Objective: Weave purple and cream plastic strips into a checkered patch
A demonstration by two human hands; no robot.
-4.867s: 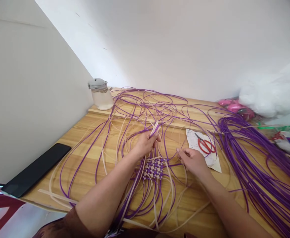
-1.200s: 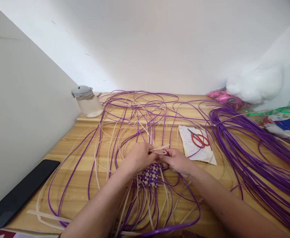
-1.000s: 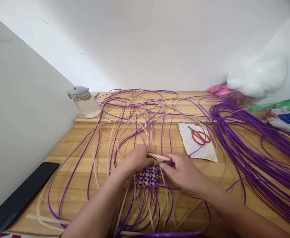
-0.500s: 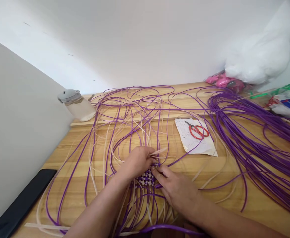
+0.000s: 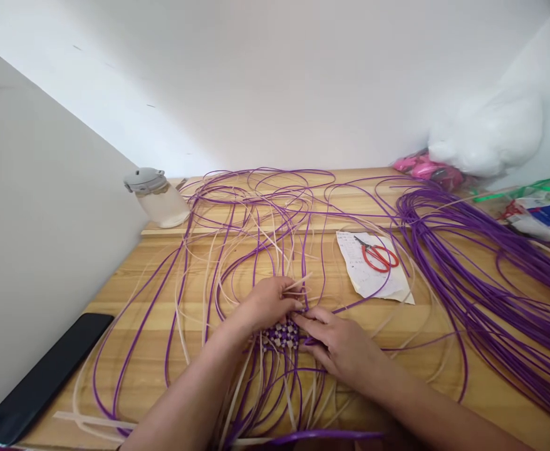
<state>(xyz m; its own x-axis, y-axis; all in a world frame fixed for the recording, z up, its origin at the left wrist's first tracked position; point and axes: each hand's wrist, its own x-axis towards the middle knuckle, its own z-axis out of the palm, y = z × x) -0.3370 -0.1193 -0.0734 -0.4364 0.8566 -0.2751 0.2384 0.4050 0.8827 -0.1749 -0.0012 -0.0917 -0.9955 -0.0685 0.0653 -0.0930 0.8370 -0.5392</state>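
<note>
A small woven patch (image 5: 280, 336) in purple and cream checks lies on the wooden table, with long loose strands running out from it on all sides. My left hand (image 5: 271, 302) is closed at its upper edge, pinching a cream strand (image 5: 299, 282) whose end sticks up past the fingers. From the right, my right hand (image 5: 338, 343) grips the patch at its upper right corner, thumb and fingers pressed together. The two hands' fingertips nearly meet and hide that corner.
Red-handled scissors (image 5: 379, 257) lie on a written paper sheet (image 5: 397, 289). A thick purple strand bundle (image 5: 448, 275) covers the right side. A lidded jar (image 5: 162, 203) stands back left, a black flat object (image 5: 49, 373) lies front left, and plastic bags (image 5: 486, 134) sit back right.
The whole view has shifted slightly. Both hands stay at the patch's upper edge; my left fingers have tilted, and the cream strand end now points more upward.
</note>
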